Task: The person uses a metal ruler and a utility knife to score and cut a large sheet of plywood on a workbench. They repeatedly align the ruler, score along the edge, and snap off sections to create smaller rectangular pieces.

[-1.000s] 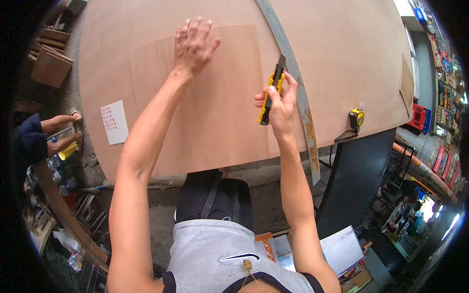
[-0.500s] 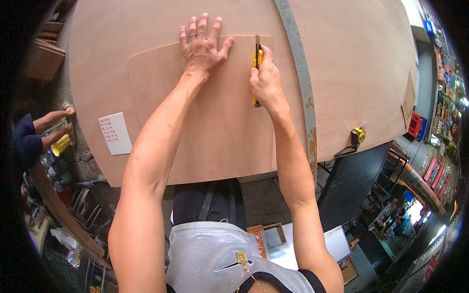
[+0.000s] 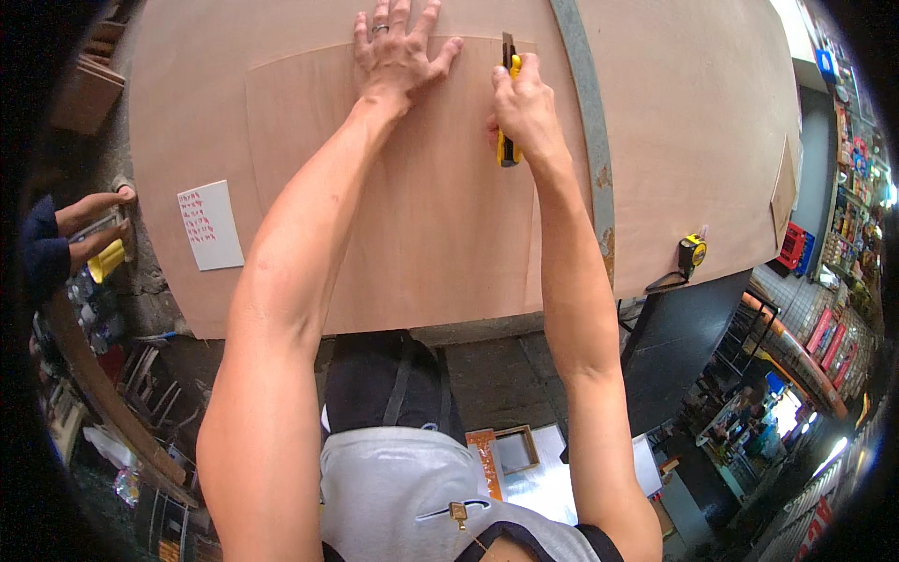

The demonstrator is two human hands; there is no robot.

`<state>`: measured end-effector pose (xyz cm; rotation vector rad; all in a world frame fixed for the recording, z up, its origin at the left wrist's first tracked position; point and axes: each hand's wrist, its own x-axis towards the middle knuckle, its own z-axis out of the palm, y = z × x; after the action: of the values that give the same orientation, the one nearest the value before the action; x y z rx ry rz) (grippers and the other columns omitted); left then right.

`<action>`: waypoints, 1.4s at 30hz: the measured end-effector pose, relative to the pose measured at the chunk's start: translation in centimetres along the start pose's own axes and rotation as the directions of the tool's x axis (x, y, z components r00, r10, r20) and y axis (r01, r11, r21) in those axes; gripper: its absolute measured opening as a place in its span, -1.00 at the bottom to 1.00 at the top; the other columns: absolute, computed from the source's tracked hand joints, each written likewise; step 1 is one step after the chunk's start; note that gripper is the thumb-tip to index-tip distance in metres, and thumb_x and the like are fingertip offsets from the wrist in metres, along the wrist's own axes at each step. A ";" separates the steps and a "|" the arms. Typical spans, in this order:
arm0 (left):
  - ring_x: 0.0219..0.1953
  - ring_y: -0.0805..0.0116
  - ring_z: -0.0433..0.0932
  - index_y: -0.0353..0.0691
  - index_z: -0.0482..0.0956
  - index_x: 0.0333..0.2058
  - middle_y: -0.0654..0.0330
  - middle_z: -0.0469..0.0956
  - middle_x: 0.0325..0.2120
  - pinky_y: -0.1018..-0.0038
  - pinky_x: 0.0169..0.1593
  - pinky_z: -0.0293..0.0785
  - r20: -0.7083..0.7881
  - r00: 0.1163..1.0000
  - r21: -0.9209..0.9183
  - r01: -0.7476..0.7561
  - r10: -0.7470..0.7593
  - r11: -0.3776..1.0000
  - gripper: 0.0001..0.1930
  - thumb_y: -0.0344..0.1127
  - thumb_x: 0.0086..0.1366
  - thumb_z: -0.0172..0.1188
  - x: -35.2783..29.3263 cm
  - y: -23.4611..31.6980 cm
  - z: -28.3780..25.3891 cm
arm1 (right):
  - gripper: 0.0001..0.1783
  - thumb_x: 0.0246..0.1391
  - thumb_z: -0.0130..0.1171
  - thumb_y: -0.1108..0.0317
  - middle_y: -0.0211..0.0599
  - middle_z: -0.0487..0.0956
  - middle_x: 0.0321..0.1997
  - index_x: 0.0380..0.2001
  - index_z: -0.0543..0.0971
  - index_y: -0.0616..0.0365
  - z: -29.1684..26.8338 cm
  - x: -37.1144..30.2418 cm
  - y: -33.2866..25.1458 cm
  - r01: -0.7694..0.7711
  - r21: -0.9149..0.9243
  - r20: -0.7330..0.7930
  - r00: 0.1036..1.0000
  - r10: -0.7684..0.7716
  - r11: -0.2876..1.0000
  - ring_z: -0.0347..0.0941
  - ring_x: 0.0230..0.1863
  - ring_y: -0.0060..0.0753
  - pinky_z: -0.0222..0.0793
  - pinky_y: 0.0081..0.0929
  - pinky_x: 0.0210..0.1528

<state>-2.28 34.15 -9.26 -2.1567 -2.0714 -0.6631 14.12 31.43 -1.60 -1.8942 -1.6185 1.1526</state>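
A smaller thin plywood panel [image 3: 449, 206] lies on top of a large plywood sheet [image 3: 693, 122]. My left hand [image 3: 398, 61] rests flat across the small panel's far edge, fingers spread, a ring on one of them. To its right, my right hand [image 3: 526, 108] is wrapped round a yellow and black utility knife [image 3: 508, 152], close to the panel's right edge. The knife's blade points away from me, near the far right corner; whether it touches the wood I cannot tell. Right of that hand, a long grey metal straightedge [image 3: 596, 155] lies across the large sheet.
A white card [image 3: 211, 225] with red handwriting lies at the left. A yellow and black tape measure [image 3: 691, 253] sits near the sheet's front right edge. Beyond the left edge another person's legs [image 3: 89, 225] show. Stocked shelves [image 3: 847, 169] stand at far right.
Both hands appear higher in the picture, the right hand with the knife also a little further right. The panel, card and straightedge have shifted in view too, as the head moved.
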 end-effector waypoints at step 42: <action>0.28 -0.06 0.18 -0.05 0.44 0.14 -0.02 0.29 0.21 -0.09 0.32 0.01 -0.011 0.999 -0.057 0.031 -0.031 0.998 -0.31 0.16 0.08 0.20 -0.3 0.3 -0.3 | -0.69 0.27 -0.19 0.32 0.24 0.53 -0.54 -0.12 0.31 0.42 0.5 2.3 -0.4 0.068 -0.291 0.075 0.996 -0.048 0.954 0.49 -0.63 0.14 0.45 -0.08 -0.58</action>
<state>-2.03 33.79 -9.01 -2.1483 -2.1091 -0.7449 13.50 33.54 -2.36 -1.9861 -1.9614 1.0069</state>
